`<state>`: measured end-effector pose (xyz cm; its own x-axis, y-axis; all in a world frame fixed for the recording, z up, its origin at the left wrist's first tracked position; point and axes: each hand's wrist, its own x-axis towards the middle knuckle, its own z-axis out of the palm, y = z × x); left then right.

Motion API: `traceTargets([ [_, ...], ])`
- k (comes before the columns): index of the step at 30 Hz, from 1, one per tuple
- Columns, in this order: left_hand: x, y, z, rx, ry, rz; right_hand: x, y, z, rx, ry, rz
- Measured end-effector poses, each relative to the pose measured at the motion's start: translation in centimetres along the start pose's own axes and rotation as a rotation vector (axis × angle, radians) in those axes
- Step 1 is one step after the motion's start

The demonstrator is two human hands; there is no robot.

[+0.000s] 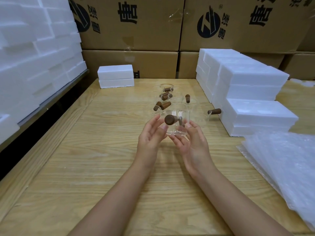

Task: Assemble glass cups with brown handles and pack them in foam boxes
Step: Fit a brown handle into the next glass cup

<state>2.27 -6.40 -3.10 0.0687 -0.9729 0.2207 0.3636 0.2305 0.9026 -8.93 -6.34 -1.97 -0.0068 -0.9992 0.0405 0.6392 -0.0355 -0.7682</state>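
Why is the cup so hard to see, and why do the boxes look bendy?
In the head view, the glass cup is see-through, so only faint rims and its brown handle stand out; the wide-angle lens bends the cardboard boxes near the edges; soft light, faint shadows.

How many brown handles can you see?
7 brown handles. One on the glass cup between the left hand and right hand; five clustered behind it; one at right beside the foam boxes. Others may hide behind glass.
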Motion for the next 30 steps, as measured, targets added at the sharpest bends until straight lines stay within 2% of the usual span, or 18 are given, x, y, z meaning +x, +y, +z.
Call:
traceTargets([
  [2, 0.0, -0.2, -0.1, 0.027, -0.126, -0.056, -0.1, 0.1, 0.1, -0.004, -0.037, 0.02],
  [4, -0.2, 0.0, 0.1, 0.044, -0.152, -0.089, -0.1, 0.2, 0.0, -0.025, -0.046, 0.017],
  [11, 0.1, -0.2, 0.1, 0.046, 0.054, -0.038, -0.5, 0.0, 0.2, -0.303, 0.05, -0.116],
  [16, 0.3, -0.3, 0.1, 0.085, 0.108, 0.022, -1.4, -0.2, 0.2, -0.48, -0.074, -0.357],
  [18, 0.1, -0.4, 0.4, 0.143, 0.118, 0.065, -1.4, -0.1, 0.3, -0.484, -0.048, -0.401],
  [23, -0.6, -0.6, 0.9, 0.318, 0.095, 0.183, -0.9, -0.3, 0.2, -0.33, 0.126, -0.298],
  [27, -0.8, -0.4, 0.6, 0.335, 0.067, 0.246, -0.4, -0.7, -0.1, -0.128, 0.145, -0.157],
  [30, -0.7, -0.2, 0.5, 0.352, 0.036, 0.2, -0.2, -1.1, -0.3, -0.065, 0.112, -0.076],
])
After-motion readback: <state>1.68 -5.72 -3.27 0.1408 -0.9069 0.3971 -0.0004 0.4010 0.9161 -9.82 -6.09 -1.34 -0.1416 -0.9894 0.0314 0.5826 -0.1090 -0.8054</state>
